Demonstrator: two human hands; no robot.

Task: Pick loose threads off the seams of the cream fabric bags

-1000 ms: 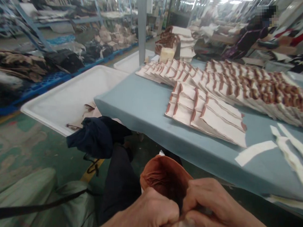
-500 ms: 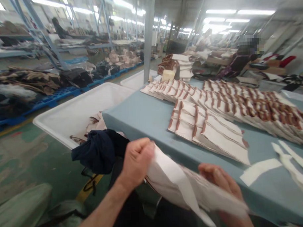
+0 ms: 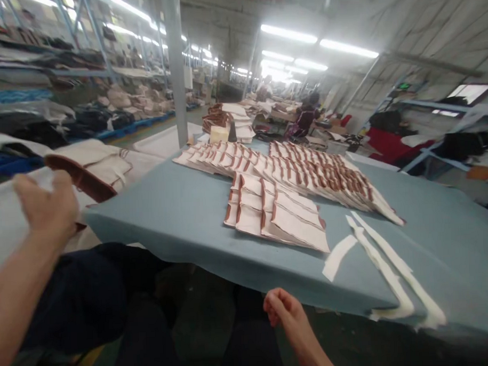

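Note:
At the far left, my left hand [image 3: 48, 206] is held out with its fingers apart and nothing gripped. Just beyond it is a cream fabric piece with brown trim [image 3: 95, 169], tilted over the white bin [image 3: 8, 234]; I cannot tell whether it rests on anything. My right hand [image 3: 286, 312] hangs in front of the table's near edge, fingers curled in and nothing seen in them. On the blue-grey table [image 3: 168, 207] lies a small group of overlapping cream panels with brown edges [image 3: 277, 214].
Long rows of similar cream and brown panels [image 3: 307, 173] lie farther back. Cream strips [image 3: 385, 269] lie to the right, some over the near edge. A metal post [image 3: 177, 73] stands behind the table, and a person [image 3: 306, 117] sits in the background.
My left hand has swung left and let go of the cream piece, which is now by the bin. My right hand has come away from it and curled. The view has turned right.

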